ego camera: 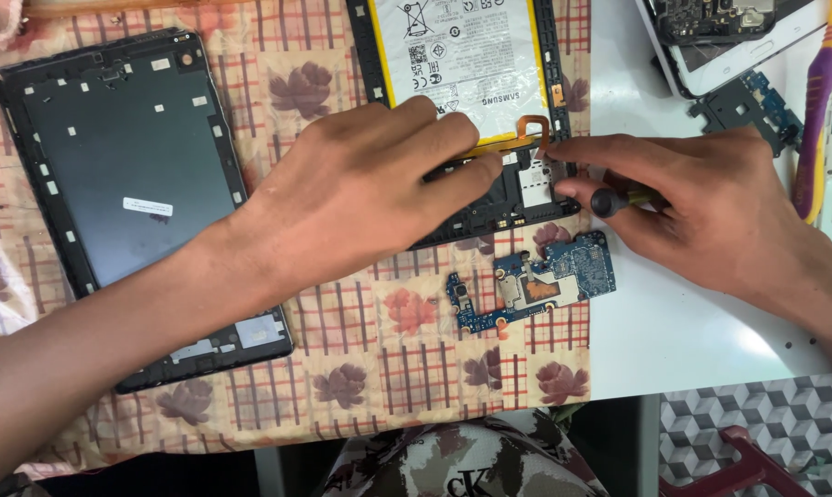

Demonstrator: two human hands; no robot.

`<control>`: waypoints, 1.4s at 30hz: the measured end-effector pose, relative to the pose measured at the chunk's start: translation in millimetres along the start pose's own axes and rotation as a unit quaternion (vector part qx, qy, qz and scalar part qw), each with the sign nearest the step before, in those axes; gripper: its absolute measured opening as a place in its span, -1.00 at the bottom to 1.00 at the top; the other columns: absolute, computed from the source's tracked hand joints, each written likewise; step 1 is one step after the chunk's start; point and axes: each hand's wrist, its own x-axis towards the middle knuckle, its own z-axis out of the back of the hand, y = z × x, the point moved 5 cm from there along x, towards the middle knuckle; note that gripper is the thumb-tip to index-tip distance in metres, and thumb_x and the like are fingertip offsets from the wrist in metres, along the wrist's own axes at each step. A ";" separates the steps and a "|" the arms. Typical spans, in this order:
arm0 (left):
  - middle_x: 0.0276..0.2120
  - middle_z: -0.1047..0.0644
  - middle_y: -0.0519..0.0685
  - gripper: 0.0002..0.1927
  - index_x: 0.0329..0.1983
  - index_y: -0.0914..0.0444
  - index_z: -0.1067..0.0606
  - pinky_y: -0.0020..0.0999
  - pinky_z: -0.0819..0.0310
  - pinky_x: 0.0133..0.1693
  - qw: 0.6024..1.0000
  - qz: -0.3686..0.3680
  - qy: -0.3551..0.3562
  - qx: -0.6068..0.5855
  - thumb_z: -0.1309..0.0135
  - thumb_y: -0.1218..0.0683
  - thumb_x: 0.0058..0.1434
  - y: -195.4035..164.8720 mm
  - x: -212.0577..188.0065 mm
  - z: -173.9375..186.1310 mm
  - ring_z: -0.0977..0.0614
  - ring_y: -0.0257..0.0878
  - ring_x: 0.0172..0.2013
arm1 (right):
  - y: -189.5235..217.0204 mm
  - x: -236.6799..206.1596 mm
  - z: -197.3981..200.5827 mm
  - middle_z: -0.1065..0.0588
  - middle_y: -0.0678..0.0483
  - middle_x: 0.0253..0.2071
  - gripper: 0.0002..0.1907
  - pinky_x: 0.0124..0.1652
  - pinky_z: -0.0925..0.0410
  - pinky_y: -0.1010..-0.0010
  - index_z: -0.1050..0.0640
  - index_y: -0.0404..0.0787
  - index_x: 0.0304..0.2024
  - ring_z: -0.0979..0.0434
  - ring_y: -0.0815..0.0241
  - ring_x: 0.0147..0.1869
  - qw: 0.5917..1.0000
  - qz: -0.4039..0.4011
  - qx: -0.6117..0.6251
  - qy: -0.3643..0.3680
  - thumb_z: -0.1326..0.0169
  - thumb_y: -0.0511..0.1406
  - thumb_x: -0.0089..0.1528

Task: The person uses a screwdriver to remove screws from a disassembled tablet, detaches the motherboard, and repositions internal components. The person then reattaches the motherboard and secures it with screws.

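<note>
Tablet chassis (489, 207), opened and black-framed, lies on the flowered, checked cloth (360, 368) with its long axis running away from the person, the near end under both hands; a flat white battery (457, 55) with a yellow edge fills its middle. The left hand (360, 189) rests palm down on the near end, fingers spread flat and pressing the frame. The right hand (710, 207) is closed around a thin screwdriver (618, 198) with a round black end, its shaft pointing left toward the chassis corner by the orange flex strip (537, 129). Just below the frame lies a blue circuit board (545, 281), irregular and studded with metal shields. A dark back cover (126, 184), smooth and matte, lies to the left. The white table (674, 331) carries more parts at the right.
</note>
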 end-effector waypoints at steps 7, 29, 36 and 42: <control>-0.35 -0.61 -0.11 -0.83 -0.18 0.27 -0.63 -0.60 -0.53 -0.39 0.963 -0.126 -0.034 0.236 -0.25 0.13 0.19 -21.1 -0.7 7.8 -0.60 -0.40 -0.33 | 3.9 1.3 4.7 -0.64 -0.06 -0.31 -0.58 -0.68 -0.29 0.56 -0.60 -0.33 0.09 -0.51 0.36 -0.61 0.999 0.007 -0.031 -0.032 -0.08 -0.54 0.17; -0.25 -0.59 0.01 -0.90 -0.10 0.34 -0.57 -0.35 -0.57 -0.29 0.909 0.209 -0.005 -0.361 -0.17 0.29 0.34 11.6 6.5 -1.2 -0.64 -0.25 -0.30 | -27.1 -21.0 30.6 -0.41 -0.21 -0.35 -0.79 -0.46 -0.30 0.35 -0.41 -0.51 -0.05 -0.41 0.07 -0.44 0.988 -0.070 0.006 -0.138 0.31 -0.57 0.47; -0.16 -0.50 0.02 -0.87 -0.04 0.34 -0.53 -0.29 -0.59 -0.09 0.934 0.171 -0.016 -0.314 -0.19 0.23 0.39 3.5 2.0 -5.4 -0.58 -0.19 -0.14 | -57.6 -40.0 9.4 -0.40 -0.07 -0.50 -0.39 -0.51 -0.34 0.42 -0.44 -0.43 -0.12 -0.42 0.19 -0.55 0.914 -0.182 0.316 -0.178 0.39 -0.04 0.67; -0.04 -0.43 0.01 -0.79 0.03 0.33 -0.48 -0.24 -0.57 -0.05 0.960 0.146 -0.023 -0.238 -0.22 0.17 0.42 -2.7 -0.6 -5.4 -0.56 -0.18 -0.11 | -34.1 -17.9 17.4 -0.41 -0.13 -0.50 -0.37 -0.51 -0.36 0.37 -0.45 -0.48 -0.12 -0.45 0.10 -0.56 0.922 -0.181 0.307 -0.152 0.34 -0.03 0.65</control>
